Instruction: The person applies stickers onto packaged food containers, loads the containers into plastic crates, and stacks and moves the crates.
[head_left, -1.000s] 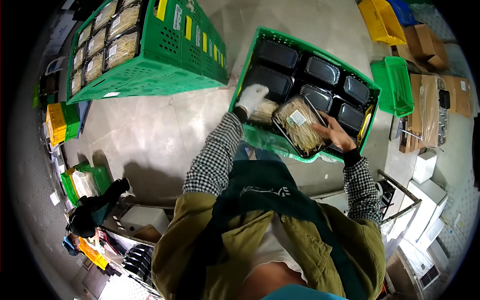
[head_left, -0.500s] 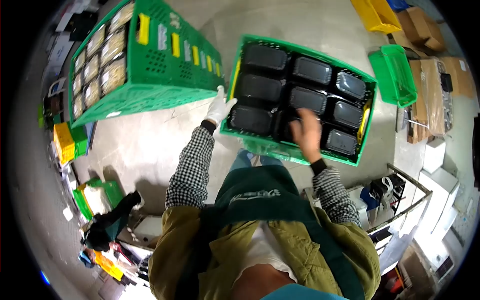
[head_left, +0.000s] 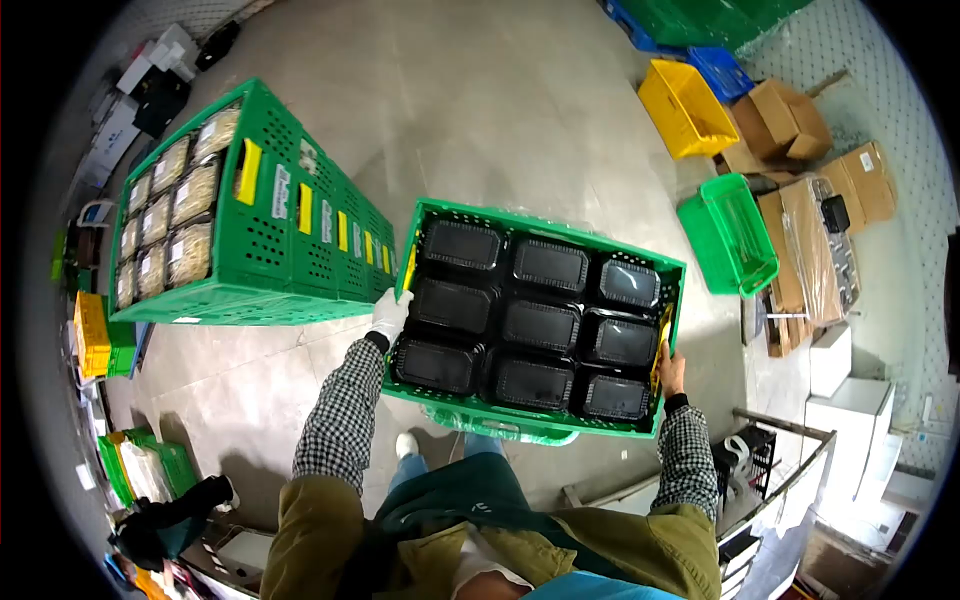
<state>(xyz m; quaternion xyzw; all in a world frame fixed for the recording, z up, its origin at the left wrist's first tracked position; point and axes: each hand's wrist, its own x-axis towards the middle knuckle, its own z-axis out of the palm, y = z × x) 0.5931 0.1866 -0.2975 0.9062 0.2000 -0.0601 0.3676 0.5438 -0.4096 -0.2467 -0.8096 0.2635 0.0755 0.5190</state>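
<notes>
A green crate in front of me holds several black plastic trays, face down in three rows. My left hand, in a white glove, is closed on the crate's left end by its yellow handle. At the right end, my bare right hand grips the crate by the other yellow handle. Both hands' fingertips are partly hidden by the rim. Left of the crate rises a stack of green crates, its top one filled with packed trays of pale strands.
A yellow bin, a green basket and cardboard boxes lie at the right. A metal-framed cart stands at lower right. At lower left are another person in dark clothing and a green crate.
The labelled tray left my right hand, and black trays now fill the crate's near row. My right hand moved to the right handle; my left hand grips the left end. The crate sits lower in view.
</notes>
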